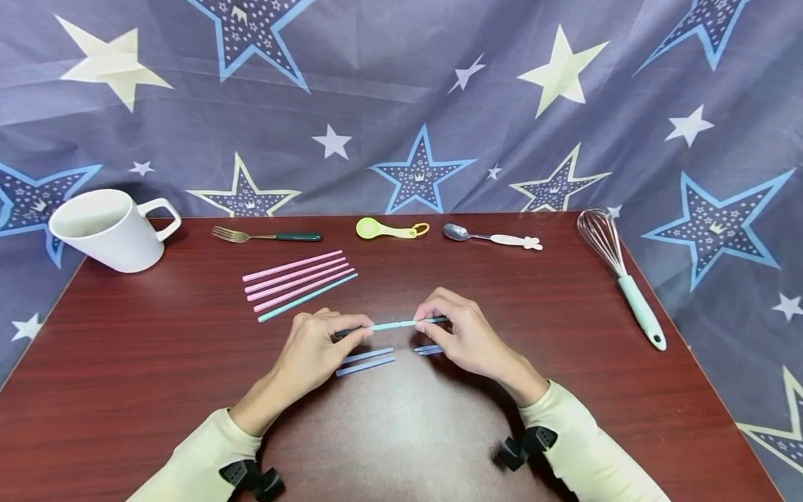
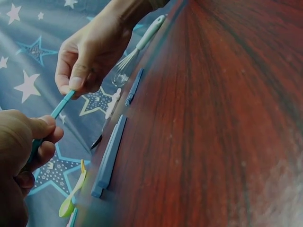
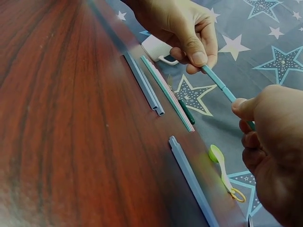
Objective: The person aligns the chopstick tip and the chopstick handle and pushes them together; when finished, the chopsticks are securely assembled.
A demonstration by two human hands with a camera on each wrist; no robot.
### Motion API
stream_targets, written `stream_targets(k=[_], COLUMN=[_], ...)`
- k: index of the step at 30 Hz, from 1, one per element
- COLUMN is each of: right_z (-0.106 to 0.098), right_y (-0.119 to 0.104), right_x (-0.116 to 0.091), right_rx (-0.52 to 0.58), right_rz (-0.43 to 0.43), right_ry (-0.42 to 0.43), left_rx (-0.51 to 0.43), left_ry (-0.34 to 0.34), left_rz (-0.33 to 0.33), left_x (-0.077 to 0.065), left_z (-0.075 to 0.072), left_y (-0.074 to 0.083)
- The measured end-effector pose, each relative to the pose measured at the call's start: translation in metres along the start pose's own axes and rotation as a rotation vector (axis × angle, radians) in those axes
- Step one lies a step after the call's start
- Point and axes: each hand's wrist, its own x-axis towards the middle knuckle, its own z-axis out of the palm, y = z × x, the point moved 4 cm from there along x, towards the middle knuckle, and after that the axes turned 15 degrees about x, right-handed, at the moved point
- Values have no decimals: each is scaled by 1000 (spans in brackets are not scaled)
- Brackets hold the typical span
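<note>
Both hands hold a slim teal two-piece chopstick [image 1: 385, 326] nearly level above the table, with its seam showing between them. The left hand [image 1: 321, 346] pinches one half between thumb and fingers. On the other half, close to the seam, the right hand [image 1: 464, 336] has its thumb and fingertips. In the right wrist view the two chopstick halves [image 3: 214, 77] meet end to end in line. Below the left fingers lie two blue chopstick pieces [image 1: 366, 366]. More blue pieces with narrow ends [image 1: 429, 350] lie under the right hand, partly hidden by it.
Several pink sticks [image 1: 295, 272] and one teal stick [image 1: 307, 298] lie behind the left hand. Along the back are a white mug [image 1: 116, 237], a fork [image 1: 270, 236], a green measuring spoon [image 1: 389, 229] and a spoon [image 1: 492, 238]. A whisk [image 1: 627, 286] lies at right.
</note>
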Motion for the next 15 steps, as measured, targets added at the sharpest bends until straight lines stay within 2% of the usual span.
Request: stream_targets(k=[9, 15], right_z=[5, 7], right_y=[-4, -4], right_x=[1, 0], right_rx=[-28, -33], right_rz=[-9, -16], right_ry=[-6, 1], left_rx=[-10, -2], left_ry=[0, -29], left_rz=[25, 36], left_x=[0, -1], left_z=[0, 1], left_y=[0, 1])
